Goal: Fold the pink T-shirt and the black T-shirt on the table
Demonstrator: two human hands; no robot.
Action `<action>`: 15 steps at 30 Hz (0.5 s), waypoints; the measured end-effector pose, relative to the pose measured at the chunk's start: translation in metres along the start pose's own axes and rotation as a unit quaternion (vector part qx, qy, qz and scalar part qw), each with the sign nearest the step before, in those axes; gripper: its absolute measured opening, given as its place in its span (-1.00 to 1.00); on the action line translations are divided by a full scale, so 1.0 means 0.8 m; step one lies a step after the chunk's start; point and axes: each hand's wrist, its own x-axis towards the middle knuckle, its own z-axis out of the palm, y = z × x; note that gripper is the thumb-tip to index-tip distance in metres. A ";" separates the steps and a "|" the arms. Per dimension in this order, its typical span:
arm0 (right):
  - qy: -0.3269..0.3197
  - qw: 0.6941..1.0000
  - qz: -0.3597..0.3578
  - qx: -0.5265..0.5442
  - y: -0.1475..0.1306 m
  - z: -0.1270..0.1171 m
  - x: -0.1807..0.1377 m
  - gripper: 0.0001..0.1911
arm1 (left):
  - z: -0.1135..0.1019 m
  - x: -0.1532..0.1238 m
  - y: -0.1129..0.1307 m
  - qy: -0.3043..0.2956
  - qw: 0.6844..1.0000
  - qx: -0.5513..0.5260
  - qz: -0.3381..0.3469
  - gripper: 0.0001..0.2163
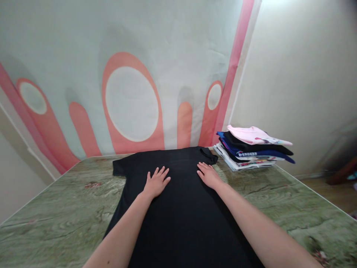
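A black T-shirt [178, 212] lies spread out on the table, its shoulder end toward the wall and its lower part running out of view at the bottom. One short sleeve sticks out at the far left; at the far right the fabric is bunched in a small fold. My left hand [156, 182] rests flat on the upper left of the shirt with fingers spread. On the upper right side, near the bunched fabric, my right hand [208, 175] lies palm down with its fingers stretched out. Neither hand grips anything.
A stack of folded clothes [251, 149], with a pink garment on top, stands at the table's far right. The wood-patterned table [69, 201] meets a wall [173, 74] with pink and white shapes at the back. Its right edge drops to a wooden floor [320, 186].
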 end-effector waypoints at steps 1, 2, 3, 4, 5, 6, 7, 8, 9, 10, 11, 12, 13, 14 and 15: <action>0.001 1.000 -0.001 0.001 0.000 0.001 0.001 -0.52 | 0.000 0.000 0.000 -0.001 1.000 0.003 0.002 -0.49; -0.001 1.000 -0.002 0.003 0.000 0.001 0.001 -0.52 | 0.000 0.000 0.000 -0.002 1.000 0.006 0.003 -0.49; -0.004 1.000 -0.004 0.005 0.001 0.000 0.002 -0.52 | 0.000 -0.001 0.001 -0.002 1.000 0.008 0.003 -0.50; -0.007 1.000 -0.006 0.007 0.002 0.000 0.002 -0.51 | 0.000 -0.001 0.001 0.000 1.000 0.010 0.002 -0.49; -0.010 1.000 -0.007 0.009 0.002 -0.001 0.002 -0.51 | -0.001 -0.001 0.002 0.004 1.000 0.013 -0.001 -0.49; -0.013 1.000 -0.007 0.011 0.003 -0.002 0.002 -0.51 | -0.001 -0.001 0.002 0.008 1.000 0.016 -0.006 -0.48; -0.016 1.000 -0.007 0.012 0.003 -0.003 0.002 -0.51 | -0.001 -0.001 0.003 0.009 1.000 0.018 -0.013 -0.47; -0.018 1.000 -0.006 0.013 0.003 -0.003 0.002 -0.51 | -0.001 -0.001 0.003 0.009 1.000 0.019 -0.019 -0.46; -0.019 1.000 -0.005 0.013 0.003 -0.004 0.002 -0.51 | -0.001 -0.001 0.003 0.008 0.999 0.020 -0.024 -0.46; -0.021 1.000 -0.004 0.013 0.003 -0.004 0.002 -0.51 | -0.002 -0.001 0.004 0.005 0.999 0.019 -0.027 -0.45; -0.022 1.000 -0.003 0.013 0.003 -0.004 0.002 -0.51 | -0.003 -0.002 0.004 0.002 0.999 0.019 -0.029 -0.46; -0.022 1.000 -0.003 0.013 0.002 -0.004 0.002 -0.51 | -0.004 -0.003 0.005 0.001 0.999 0.018 -0.030 -0.46; -0.022 1.000 -0.003 0.013 0.002 -0.004 0.002 -0.51 | -0.004 -0.004 0.007 0.004 0.999 0.016 -0.033 -0.46; -0.022 1.000 -0.002 0.013 0.002 -0.004 0.002 -0.51 | -0.005 -0.004 0.010 0.009 0.999 0.013 -0.033 -0.46; -0.022 1.000 -0.001 0.012 0.001 -0.004 0.003 -0.52 | -0.006 -0.004 0.014 0.015 1.000 0.008 -0.025 -0.46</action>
